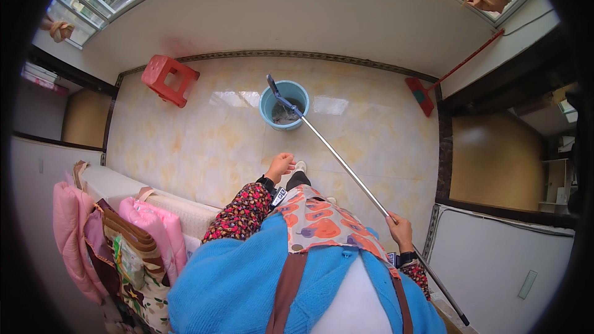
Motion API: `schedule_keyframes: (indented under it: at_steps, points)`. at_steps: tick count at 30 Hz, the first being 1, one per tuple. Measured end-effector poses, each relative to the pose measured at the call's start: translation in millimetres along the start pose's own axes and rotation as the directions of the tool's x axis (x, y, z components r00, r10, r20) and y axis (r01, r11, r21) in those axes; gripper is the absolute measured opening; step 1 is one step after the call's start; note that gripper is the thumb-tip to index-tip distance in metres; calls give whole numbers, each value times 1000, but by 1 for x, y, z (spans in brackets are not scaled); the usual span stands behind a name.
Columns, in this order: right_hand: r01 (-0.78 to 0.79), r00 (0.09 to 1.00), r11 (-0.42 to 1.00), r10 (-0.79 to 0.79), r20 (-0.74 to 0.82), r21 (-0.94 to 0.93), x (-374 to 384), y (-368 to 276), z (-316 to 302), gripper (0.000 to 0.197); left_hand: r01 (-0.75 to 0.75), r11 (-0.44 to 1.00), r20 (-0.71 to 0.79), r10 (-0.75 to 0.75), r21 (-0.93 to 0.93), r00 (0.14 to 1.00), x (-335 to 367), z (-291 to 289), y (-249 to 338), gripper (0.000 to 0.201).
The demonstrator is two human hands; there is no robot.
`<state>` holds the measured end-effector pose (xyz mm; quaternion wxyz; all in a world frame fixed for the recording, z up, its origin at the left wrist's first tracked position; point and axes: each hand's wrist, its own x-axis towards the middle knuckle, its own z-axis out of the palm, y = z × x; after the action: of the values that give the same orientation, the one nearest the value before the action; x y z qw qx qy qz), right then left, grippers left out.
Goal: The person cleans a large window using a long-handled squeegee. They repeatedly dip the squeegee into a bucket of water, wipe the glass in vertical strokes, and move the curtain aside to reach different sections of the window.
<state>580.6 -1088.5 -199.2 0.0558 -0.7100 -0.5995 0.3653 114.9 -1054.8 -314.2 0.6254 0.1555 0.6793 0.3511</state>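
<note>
Right hand point(401, 231): grip wrapped round the metal pole of the mop point(365, 188), low on the shaft, beside the person's right hip. Pole slants across the view, from the bucket down to its dark end behind the right forearm.

Left hand point(281, 166): in front of the body, apart from the pole, between the apron and the bucket. Fingers curl inward; cannot tell whether they press together. A black band circles the wrist.

Mop position: the narrow blue-grey head is over the mouth of the light blue bucket point(264, 107), its far end reaching past the rim. Contact with the rim cannot be told. Greyish water point(282, 115) shows inside. Bucket stands upright on the pale tiled floor point(365, 130), ahead of the person.

Clothing: blue cardigan point(235, 278), patterned apron point(322, 226) with brown straps, flowered sleeves. One light shoe point(301, 166) shows just beside the left hand.

Surroundings: red plastic stool point(156, 73) to the left of the bucket, near the far wall. Broom point(468, 58) with red handle tilts against the right-hand wall, its red-and-green head low at the floor's edge. At lower left, pink padded bedding point(74, 229) is bunched beside a brown patterned cloth point(127, 232).
</note>
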Motion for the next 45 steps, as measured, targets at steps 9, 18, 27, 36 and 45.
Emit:
schedule_keyframes:
  at_steps: [9,18,27,36,45]
  points:
    - [66,986,969,-101,135,239,27,55,32,33,-16,1000,109,13,27,994,4,48,-1,30]
    - [105,984,993,-112,141,58,26,44,47,36,14,991,470,-76,133,879,-9,93,5,36]
    - [225,968,966,-208,-139,125,-20,10,1,34,-85,967,654,-97,240,750,-45,190,48,35]
    - [552,717,827,-404,-568,109,-3,-19,-19,43,-560,786,742,535,-262,405,-106,246,189,20]
    - [266,840,961,-192,-508,76,4,106,15,29,-776,481,777,629,-408,-18,-212,268,432,19]
